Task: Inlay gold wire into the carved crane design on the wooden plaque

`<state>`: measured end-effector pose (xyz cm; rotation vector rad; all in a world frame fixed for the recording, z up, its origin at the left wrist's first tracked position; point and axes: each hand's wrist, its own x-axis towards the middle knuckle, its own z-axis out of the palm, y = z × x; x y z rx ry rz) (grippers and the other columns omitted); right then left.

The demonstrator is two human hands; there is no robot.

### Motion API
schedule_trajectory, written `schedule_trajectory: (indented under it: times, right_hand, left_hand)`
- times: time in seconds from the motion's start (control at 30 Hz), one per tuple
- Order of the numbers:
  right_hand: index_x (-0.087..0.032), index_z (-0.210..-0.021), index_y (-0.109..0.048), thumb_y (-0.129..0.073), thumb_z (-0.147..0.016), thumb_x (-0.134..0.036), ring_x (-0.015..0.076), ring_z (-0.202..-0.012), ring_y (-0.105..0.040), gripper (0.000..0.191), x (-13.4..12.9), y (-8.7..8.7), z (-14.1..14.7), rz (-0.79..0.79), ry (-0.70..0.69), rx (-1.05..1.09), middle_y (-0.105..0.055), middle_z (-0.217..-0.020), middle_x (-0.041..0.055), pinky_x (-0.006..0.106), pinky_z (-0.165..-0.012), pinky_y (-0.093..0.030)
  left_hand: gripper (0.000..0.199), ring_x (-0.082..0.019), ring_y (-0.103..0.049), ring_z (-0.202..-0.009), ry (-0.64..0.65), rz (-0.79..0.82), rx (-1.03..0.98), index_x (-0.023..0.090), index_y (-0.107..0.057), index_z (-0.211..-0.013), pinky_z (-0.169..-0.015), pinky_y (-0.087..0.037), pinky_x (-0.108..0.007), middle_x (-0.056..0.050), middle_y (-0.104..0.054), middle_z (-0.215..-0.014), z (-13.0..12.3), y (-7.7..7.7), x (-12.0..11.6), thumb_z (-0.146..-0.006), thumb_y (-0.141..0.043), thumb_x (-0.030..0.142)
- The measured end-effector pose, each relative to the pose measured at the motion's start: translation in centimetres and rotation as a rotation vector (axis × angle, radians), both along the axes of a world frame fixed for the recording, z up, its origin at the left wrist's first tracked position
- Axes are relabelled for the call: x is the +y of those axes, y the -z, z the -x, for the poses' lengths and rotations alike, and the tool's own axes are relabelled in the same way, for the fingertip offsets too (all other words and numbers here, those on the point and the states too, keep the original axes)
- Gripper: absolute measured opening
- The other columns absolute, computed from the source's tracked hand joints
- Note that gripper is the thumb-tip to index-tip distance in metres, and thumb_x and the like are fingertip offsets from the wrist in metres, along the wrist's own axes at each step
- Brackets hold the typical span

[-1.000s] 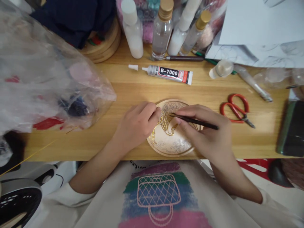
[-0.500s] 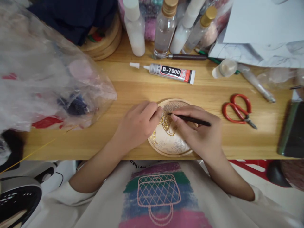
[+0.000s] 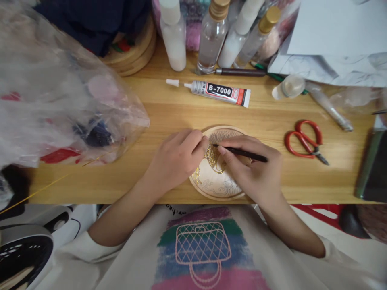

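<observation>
Wood tabletop (image 3: 326, 185), lt brown grain, fairly crowded round the edges. Landmark = round wood disc (image 3: 216, 179), flat near the table's front edge, in front of the person; raised rim, line drawing w/ waves on its face, gold outline work (image 3: 213, 162) across the mid-left part.

L hand (image 3: 184, 155): over disc's left edge, fingers curled, thumb + index tips close together at the upper-left rim; can't tell if anything's pinched there. R hand (image 3: 254, 165): over disc's right side, gripping a thin dark tool (image 3: 249, 154) pen-style, tip down by the gold work, near L fingertips. Can't tell if tip touches.

Beyond disc: B-7000 tube (image 3: 220, 92) lying flat, white cap (image 3: 172, 82) just off its nozzle. Farther back, same dir.: dark-handled tool (image 3: 242, 72), then 4 bottles (image 3: 213, 42) upright, approx. in a row.

Right of disc: red-handled cutters (image 3: 304, 141), handles apart; far right, a dark flat object (image 3: 373, 165), cut off by the view. Back right of disc: small clear jar (image 3: 288, 86), papers (image 3: 338, 28) w/ sketches behind it.

Left of disc, well apart: big clear plastic bag (image 3: 90, 100), misc. contents; gold strand (image 3: 45, 190) near its lower edge.
</observation>
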<state>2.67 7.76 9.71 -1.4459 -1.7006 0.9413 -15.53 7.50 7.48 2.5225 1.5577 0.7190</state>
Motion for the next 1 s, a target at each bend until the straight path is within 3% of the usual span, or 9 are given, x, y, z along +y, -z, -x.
schedule_trajectory:
  times: [0.43, 1.0]
  right_hand:
    - [-0.021, -0.084, -0.073, -0.066, -0.084, -0.015, 0.0171, -0.080, -0.071, 0.010, -1.1, 0.2, 1.1, 0.004, 0.114, -0.011, -0.076, -0.085, 0.0019, 0.033, -0.077, -0.060]
    - [-0.023, -0.086, -0.074, -0.065, -0.085, -0.018, 0.0178, -0.083, -0.070, 0.009, -2.5, 0.5, 2.5, -0.012, 0.266, -0.006, -0.076, -0.086, 0.0023, 0.035, -0.079, -0.059]
  left_hand:
    - [0.025, -0.015, -0.057, -0.074, 0.063, -0.001, 0.032, 0.018, -0.064, -0.080, -0.065, -0.045, -0.028, -0.002, -0.060, -0.077, 0.2, -0.2, 0.3, -0.098, -0.047, 0.014]
    - [0.028, -0.013, -0.055, -0.070, -0.006, 0.069, 0.117, 0.019, -0.068, -0.085, -0.059, -0.040, -0.026, -0.002, -0.063, -0.078, 0.4, -1.4, -0.7, -0.099, -0.044, 0.018]
